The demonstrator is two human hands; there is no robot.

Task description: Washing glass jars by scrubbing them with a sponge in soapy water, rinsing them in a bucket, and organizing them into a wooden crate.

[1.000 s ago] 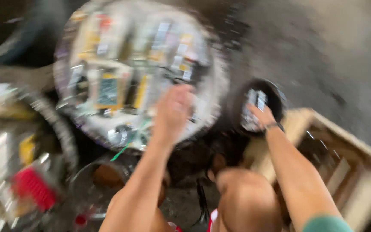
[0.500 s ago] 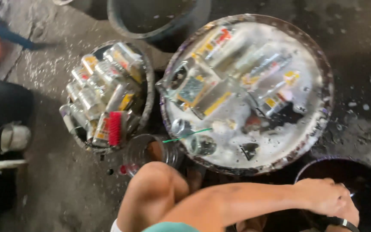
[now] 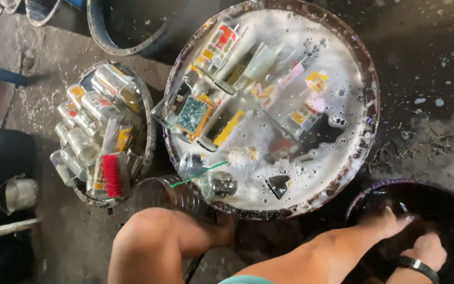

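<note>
Both my left hand (image 3: pixel 390 223) and right hand (image 3: pixel 426 251) dip into the dark round tub (image 3: pixel 363 202) at four o'clock; fingers hidden, cannot tell their state.

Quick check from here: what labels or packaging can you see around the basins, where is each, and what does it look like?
Labelled bottles: lying in the foamy big basin, labels yellow, red and teal.
Teal label: on a bottle at the basin's left side, square, cracked-looking.
Labelled jars: piled in the small left basin, clear glass with yellow and red labels.
Red brush: lying on that pile.
No signs or screens.
</note>
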